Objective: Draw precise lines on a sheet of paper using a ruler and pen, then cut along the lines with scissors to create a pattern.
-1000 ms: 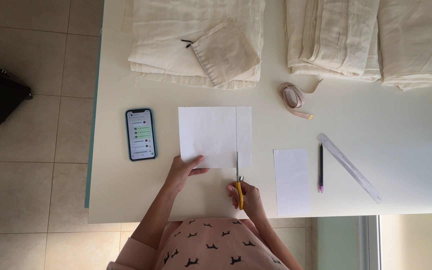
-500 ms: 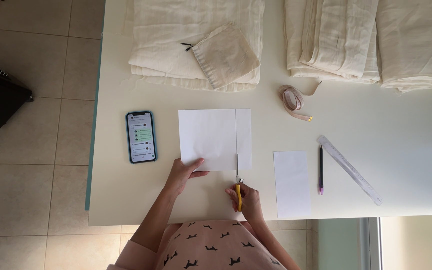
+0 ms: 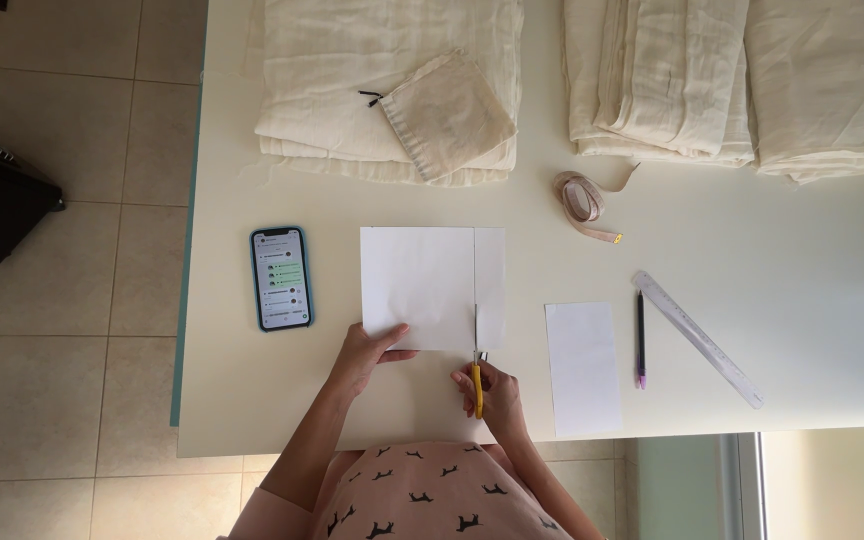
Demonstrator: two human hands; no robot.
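The single head camera looked straight down from well above the cream table [image 3: 752, 260]. The wearer's torso filled the bottom edge, and floor tiles [image 3: 72, 330] lay at left.
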